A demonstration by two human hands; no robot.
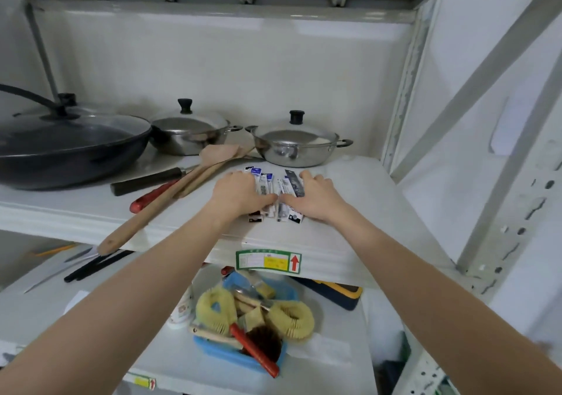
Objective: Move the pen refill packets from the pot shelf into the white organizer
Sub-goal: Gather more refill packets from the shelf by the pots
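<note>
Several pen refill packets [275, 186], narrow and printed in black, white and blue, lie in a loose bunch on the white pot shelf [349, 212], just in front of the right steel pot. My left hand [238, 192] rests palm-down on the bunch's left side. My right hand [316, 197] presses on its right side. The fingers of both hands curl around the packets and the thumbs meet near the middle. Parts of the packets are hidden under my palms. No white organizer is in view.
A black wok [67, 148] and two lidded steel pots [188, 134] [296, 145] stand at the shelf's back. Wooden spatulas [182, 187], a dark-handled knife [149, 180] and a red-handled tool [150, 195] lie left of my hands. A blue basket [228, 353] of brushes sits on the shelf below.
</note>
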